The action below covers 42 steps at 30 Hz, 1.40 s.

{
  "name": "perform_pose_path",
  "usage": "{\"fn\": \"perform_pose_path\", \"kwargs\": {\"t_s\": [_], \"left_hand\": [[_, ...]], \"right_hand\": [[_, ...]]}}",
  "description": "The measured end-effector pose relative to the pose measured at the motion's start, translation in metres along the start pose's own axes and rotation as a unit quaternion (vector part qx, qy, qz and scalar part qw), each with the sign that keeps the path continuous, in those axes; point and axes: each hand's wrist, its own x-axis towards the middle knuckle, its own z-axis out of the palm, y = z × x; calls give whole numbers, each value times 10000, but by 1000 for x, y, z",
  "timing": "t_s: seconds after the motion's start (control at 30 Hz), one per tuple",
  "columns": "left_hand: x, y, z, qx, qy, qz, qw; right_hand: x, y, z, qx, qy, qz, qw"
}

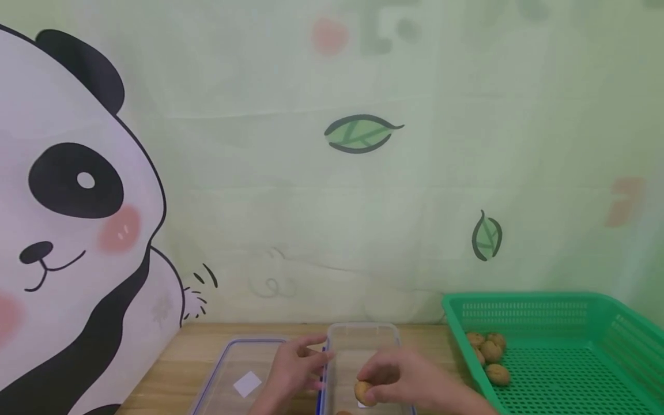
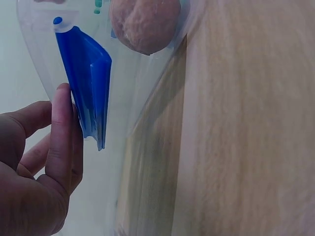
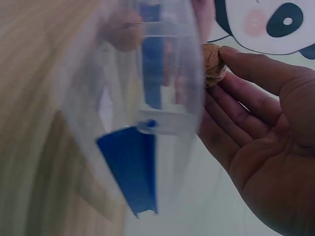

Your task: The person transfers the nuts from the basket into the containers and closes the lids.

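Note:
A walnut (image 1: 361, 393) is pinched between the thumb and fingers of my right hand (image 1: 407, 380), over a clear plastic box (image 1: 363, 327) with blue side latches. The right wrist view shows this walnut (image 3: 212, 65) at the fingertips, beside the box wall. My left hand (image 1: 298, 369) rests its extended fingers against the box's left side, and in the left wrist view they touch near a hanging blue latch (image 2: 88, 83). Inside the box lies another walnut (image 2: 146, 24), seen through the wall.
Several walnuts (image 1: 491, 351) sit along the left side of a green basket (image 1: 529, 298) to the right. Left of the box lies a clear lid (image 1: 264, 354) bearing a white square (image 1: 247, 384). A printed panda curtain (image 1: 290, 202) hangs behind the wooden table (image 1: 171, 369).

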Motion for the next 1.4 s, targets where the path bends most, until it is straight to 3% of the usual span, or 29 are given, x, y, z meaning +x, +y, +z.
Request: {"fn": "perform_pose_path", "kwargs": {"t_s": [0.17,0.53,0.77,1.07,1.4], "left_hand": [[1,-1,1,23,-20,-30,10000],[2,-1,1,-34,-19,-57,10000],[1,-1,-1,-116,-75,40,9999],[1,-1,-2,-1,-37,-40,10000],[4,-2,-1,-42,-86,-109,9999]], "right_hand": [[1,8,9,318,-351,302,9984],[3,17,18,409,-663,104,9969],[1,14,18,284,-756,206,9965],[1,14,20,217,-1117,-294,9931],[1,16,18,-38,-1346,-385,9901]]}}
